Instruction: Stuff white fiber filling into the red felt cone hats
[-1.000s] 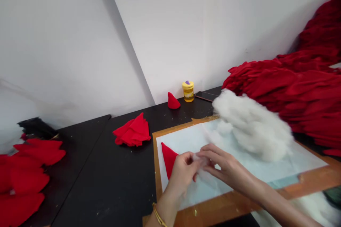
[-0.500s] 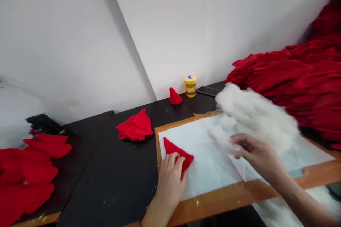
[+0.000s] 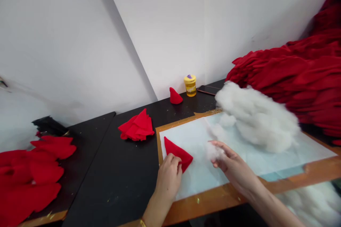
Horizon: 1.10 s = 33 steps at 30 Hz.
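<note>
A red felt cone (image 3: 178, 150) lies on the white sheet (image 3: 197, 181), its point toward the upper left. My left hand (image 3: 169, 172) grips the cone's near edge, fingers curled over it. To the right, my right hand (image 3: 230, 163) pinches a small tuft of white stuffing (image 3: 214, 151) just above the sheet, apart from the cone. Behind that hand a big heap of white fiber stuffing (image 3: 258, 117) rests on the sheet, with a few loose wisps (image 3: 220, 131) at its left side.
A pile of red felt pieces (image 3: 137, 126) lies on the black table (image 3: 114, 181). Farther back stand a small red cone (image 3: 176, 96), a yellow tub (image 3: 190, 86) and a phone (image 3: 207, 90). Red fabric (image 3: 298, 71) is heaped at right; more red pieces (image 3: 29, 175) lie at left.
My right hand has moved left, away from the stuffing heap and closer to the red cone, carrying the tuft. My left hand stays on the cone, its fingers slightly more curled.
</note>
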Tool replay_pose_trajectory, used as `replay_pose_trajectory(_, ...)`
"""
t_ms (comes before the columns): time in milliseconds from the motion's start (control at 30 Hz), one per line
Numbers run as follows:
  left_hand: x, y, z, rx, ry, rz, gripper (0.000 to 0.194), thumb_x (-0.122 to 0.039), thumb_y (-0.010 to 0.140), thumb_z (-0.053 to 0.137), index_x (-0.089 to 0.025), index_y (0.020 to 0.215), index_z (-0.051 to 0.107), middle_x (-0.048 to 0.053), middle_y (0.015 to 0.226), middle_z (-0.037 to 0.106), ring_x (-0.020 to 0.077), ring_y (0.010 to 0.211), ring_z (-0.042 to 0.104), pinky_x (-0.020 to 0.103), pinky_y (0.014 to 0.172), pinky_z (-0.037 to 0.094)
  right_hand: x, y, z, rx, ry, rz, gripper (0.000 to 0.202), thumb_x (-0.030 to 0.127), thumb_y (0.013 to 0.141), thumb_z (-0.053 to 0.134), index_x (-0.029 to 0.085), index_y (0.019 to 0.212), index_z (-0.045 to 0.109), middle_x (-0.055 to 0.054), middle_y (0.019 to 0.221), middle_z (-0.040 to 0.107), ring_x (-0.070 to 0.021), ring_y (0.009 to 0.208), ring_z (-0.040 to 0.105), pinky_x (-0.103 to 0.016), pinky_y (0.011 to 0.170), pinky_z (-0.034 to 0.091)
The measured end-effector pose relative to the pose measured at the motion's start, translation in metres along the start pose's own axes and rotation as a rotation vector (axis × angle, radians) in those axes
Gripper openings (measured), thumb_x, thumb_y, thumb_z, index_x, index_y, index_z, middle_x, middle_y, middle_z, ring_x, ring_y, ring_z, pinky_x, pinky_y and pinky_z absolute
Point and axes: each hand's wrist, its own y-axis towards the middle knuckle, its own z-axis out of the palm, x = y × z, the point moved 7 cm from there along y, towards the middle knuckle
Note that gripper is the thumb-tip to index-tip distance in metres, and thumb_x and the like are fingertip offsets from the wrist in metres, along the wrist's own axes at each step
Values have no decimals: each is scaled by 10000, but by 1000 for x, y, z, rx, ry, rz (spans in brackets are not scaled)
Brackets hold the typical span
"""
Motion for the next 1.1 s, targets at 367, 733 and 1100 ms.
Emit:
replay_pose_trajectory(367,-24,21,-10,-169,-508,-102,194,-292,937,500,-186,910,660,52,825,737,192,731,684,264,654,522,-9,-15,58,139,-147,-110,153,332,738,733,196,806,742,-39,767,700,-184,687,605,-306,684,494)
replay_pose_trajectory(733,-43,8,-13,-250,-606,-99,171,-296,930,554,-201,901,693,58,864,747,198,769,694,271,688,532,-8,1,58,97,-457,-335,153,313,792,625,203,745,720,-34,748,646,-205,695,575,-313,673,455)
replay_pose_trajectory(1100,-88,-13,-36,-240,-245,198,142,-151,914,564,-209,883,689,30,803,680,184,706,648,269,602,492,-26,-19,57,201,-152,-138,121,327,764,747,217,799,713,8,740,691,-183,731,618,-290,716,526)
